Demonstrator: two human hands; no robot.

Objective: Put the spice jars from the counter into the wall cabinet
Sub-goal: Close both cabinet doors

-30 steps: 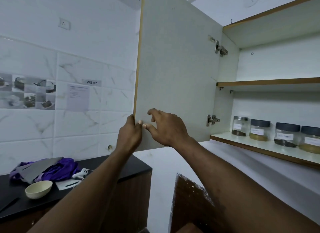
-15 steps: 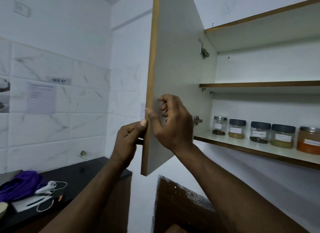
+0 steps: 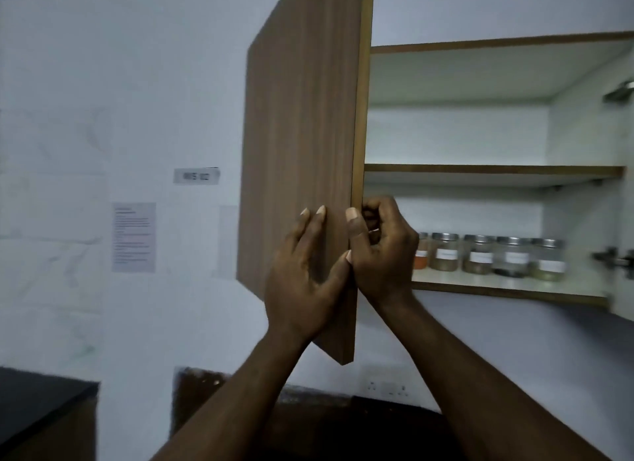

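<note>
The wall cabinet stands open, and its brown left door is swung partway across, wood face toward me. My left hand lies flat against the door's outer face, fingers spread. My right hand curls around the door's free edge, thumb on the front. Several spice jars with metal lids and white labels stand in a row on the bottom shelf, to the right of my right hand. The leftmost jar holds orange powder and is partly hidden behind my hand.
The middle shelf and the space above it hold nothing visible. A second door's hinge shows at the far right. A black counter corner sits at the lower left. Paper notices hang on the tiled wall, and a wall socket sits below the cabinet.
The door has swung toward the cabinet opening, so its brown outer face now shows instead of the white inside. My view has shifted right; both hands stayed on the door's edge.
</note>
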